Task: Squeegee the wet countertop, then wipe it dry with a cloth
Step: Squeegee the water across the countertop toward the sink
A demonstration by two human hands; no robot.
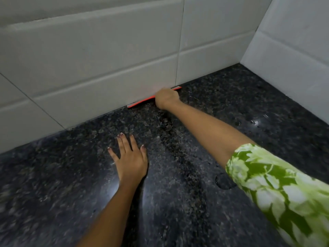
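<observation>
A dark speckled granite countertop fills the lower part of the view, with water drops and a small puddle on it. My right hand grips an orange squeegee at the far edge, its blade lying along the foot of the tiled wall. The handle is hidden under my fingers. My left hand rests flat on the counter, fingers spread, nearer to me and left of the right arm. No cloth is in view.
White tiled walls rise behind the counter and on the right, meeting in a corner at the far right. A puddle lies beside my green-and-white patterned sleeve.
</observation>
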